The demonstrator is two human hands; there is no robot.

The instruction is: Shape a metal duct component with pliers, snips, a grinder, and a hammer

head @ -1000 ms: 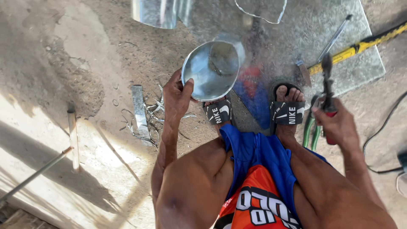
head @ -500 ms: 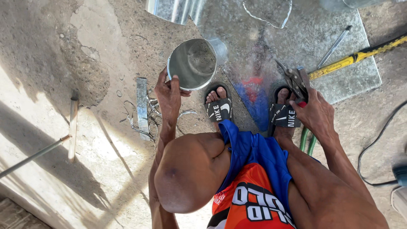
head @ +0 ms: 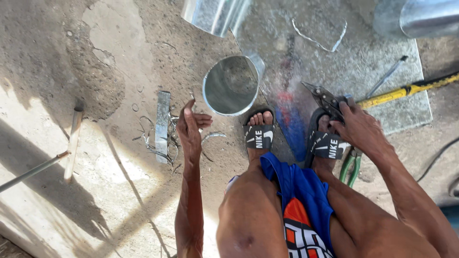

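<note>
A short cylinder of shiny sheet metal lies on the ground with its open mouth facing up toward me, just beyond my left foot. My left hand hovers just off its lower left rim, fingers apart and holding nothing. My right hand grips a pair of tin snips above my right foot, the blades pointing up and to the left. I squat in black sandals and blue shorts.
A flat metal sheet lies ahead with wire scraps, a metal rod and a yellow tool on it. Larger metal ducts sit at the top. Metal offcuts, a hammer, a green-handled tool.
My left hand has let go of the metal cylinder, which now rests on the ground. My right hand has brought the snips down over my right foot.
</note>
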